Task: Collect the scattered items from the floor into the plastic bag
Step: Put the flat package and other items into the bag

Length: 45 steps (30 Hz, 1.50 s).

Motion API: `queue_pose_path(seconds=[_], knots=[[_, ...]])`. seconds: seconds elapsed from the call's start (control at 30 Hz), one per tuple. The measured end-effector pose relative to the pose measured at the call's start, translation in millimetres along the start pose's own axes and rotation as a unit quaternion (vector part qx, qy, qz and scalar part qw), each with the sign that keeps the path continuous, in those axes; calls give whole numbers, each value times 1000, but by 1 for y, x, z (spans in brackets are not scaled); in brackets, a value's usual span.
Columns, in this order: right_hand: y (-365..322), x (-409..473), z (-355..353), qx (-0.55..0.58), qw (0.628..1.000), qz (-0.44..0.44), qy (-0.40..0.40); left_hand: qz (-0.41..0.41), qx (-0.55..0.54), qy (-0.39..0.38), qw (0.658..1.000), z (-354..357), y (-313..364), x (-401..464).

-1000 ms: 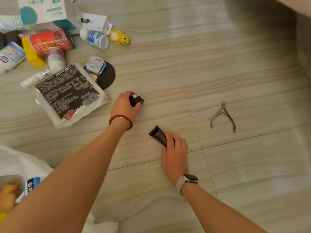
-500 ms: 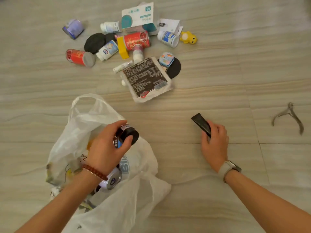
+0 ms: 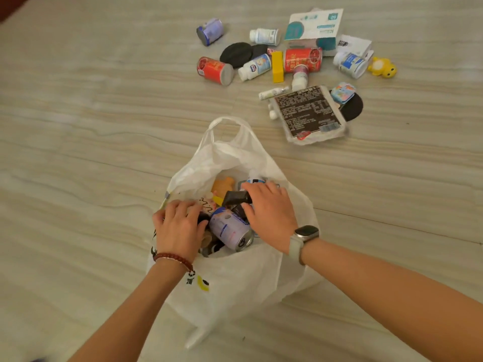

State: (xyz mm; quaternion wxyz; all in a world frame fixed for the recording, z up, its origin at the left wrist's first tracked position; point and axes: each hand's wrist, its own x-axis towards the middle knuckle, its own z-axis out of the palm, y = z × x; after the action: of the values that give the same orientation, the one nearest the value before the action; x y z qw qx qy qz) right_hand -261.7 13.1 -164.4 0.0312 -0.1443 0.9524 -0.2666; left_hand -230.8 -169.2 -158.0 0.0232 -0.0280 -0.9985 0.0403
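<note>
A white plastic bag (image 3: 236, 283) stands open on the floor, holding a lilac can (image 3: 230, 228), an orange piece (image 3: 222, 185) and other items. Both of my hands are at its mouth. My left hand (image 3: 179, 227) curls around a small black jar (image 3: 202, 220) at the left side of the opening. Just inside the right side, my right hand (image 3: 271, 214) pinches a flat black tube (image 3: 236, 198) between fingers and thumb. Scattered items lie beyond the bag, among them a red can (image 3: 214, 70), a dark-labelled flat packet (image 3: 309, 113) and a yellow toy (image 3: 382, 67).
The far pile also has a lilac can (image 3: 210, 31), white bottles (image 3: 254, 67), a teal-and-white box (image 3: 313, 27), a yellow block (image 3: 277, 66) and black discs (image 3: 236, 54). Pale striped floor tiles (image 3: 91, 152) lie all around.
Both hands have left the floor and come to the bag's mouth, the left bringing the black jar, the right the black tube. The view has swung left; the metal nippers are out of frame.
</note>
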Motion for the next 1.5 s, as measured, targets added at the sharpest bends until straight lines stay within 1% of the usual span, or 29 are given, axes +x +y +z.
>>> queue_pose_path(seconds=[0.03,0.07,0.1,0.17,0.23,0.33,0.4,0.47,0.53,0.6,0.63,0.67,0.73,0.83,0.9,0.97,1.0,1.1,1.17,1.2,1.23,1.27,1.33,1.37,1.4,1.5], knots=[[1,0,4,-19,1000,-6,-13,-8,-22,16,1000,-1,-1,0],[3,-3,7,-11,1000,-10,-13,-11,-50,35,998,-1,0,-1],[7,-8,6,20,1000,-13,-1,-13,-79,48,996,-3,3,-1],[17,-23,-1,108,993,-24,43,-1,-127,64,990,-6,14,-1],[37,-39,-15,174,979,-12,104,29,-168,71,983,-8,31,5],[85,-58,-46,198,957,79,195,87,-205,74,972,-13,71,24],[127,-69,-65,163,942,178,232,146,-217,67,963,-15,104,39],[172,-83,-81,113,917,298,239,214,-216,36,952,-14,141,51],[214,-101,-93,70,876,413,237,274,-192,-24,942,-7,180,63],[251,-119,-104,38,830,504,238,310,-154,-88,934,0,225,73],[269,-127,-109,23,809,536,240,317,-135,-113,932,5,248,79],[285,-134,-114,8,794,557,245,313,-127,-142,931,10,270,84],[316,-145,-125,-22,768,588,254,277,-122,-212,929,20,309,94],[354,-152,-134,-23,734,642,219,226,-104,-253,935,44,346,92],[366,-150,-133,-33,727,659,187,206,-84,-279,934,61,351,86],[367,-140,-131,-47,734,656,170,204,-66,-278,936,71,347,81],[364,-134,-128,-56,749,640,162,209,-65,-274,937,72,345,80],[345,-108,-113,-70,820,545,160,220,-76,-284,930,67,343,83],[325,-86,-98,-47,871,458,173,197,-127,-270,934,59,337,90],[315,-73,-88,-40,893,411,179,167,-163,-242,942,54,331,96],[305,-61,-79,-43,911,366,184,138,-194,-191,952,49,322,104],[296,-49,-69,-53,924,331,183,120,-198,-129,964,46,310,113],[279,-27,-52,-71,937,295,170,107,-152,-26,982,43,282,138],[273,-19,-44,-77,940,288,164,104,-121,-6,987,42,269,151],[269,-13,-36,-86,940,288,159,102,-88,-12,991,42,257,165],[264,-9,-20,-114,931,308,161,93,-21,-104,990,48,230,206]])
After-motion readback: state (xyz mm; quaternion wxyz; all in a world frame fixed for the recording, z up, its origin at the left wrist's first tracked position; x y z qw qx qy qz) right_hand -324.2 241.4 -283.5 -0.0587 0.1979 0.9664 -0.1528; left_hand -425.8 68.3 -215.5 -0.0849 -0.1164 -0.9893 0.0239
